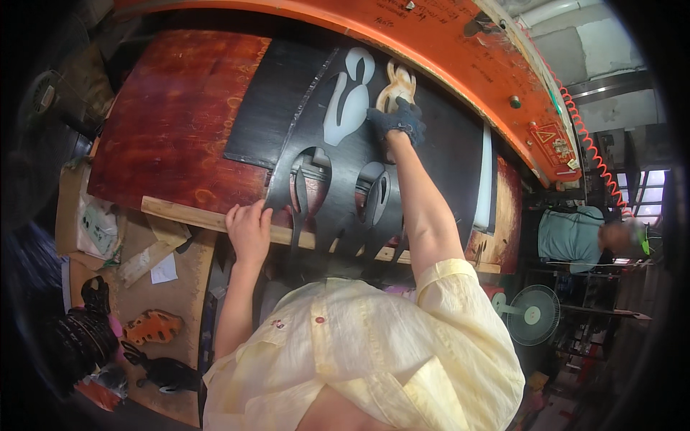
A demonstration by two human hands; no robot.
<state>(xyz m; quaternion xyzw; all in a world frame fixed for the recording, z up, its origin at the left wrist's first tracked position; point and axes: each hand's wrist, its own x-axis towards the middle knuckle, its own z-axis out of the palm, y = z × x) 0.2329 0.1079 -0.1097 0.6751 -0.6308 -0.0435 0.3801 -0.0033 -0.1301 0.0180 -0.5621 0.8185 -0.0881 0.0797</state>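
My right hand (399,123), in a dark glove, grips a tan, rabbit-shaped cutting die (392,85) lying on a black sheet (449,151). My left hand (249,228) is bare; its fingers rest spread over the board's front wooden strip, the thumb beside the sheet's left edge. Left of the die, a rabbit-shaped hole (346,115) in the sheet shows white underneath. Closer to me, the sheet has more cut-outs, and its strips droop over the front edge. A loose dark cut piece (378,197) sits in one opening. My glove hides part of the die.
An orange machine beam (431,43) spans the far side. The red-brown board (172,108) extends left. A side table (165,287) at lower left bears an orange die (153,327) and a black rabbit-shaped piece (162,370). At right are a fan (532,314) and another person (571,238).
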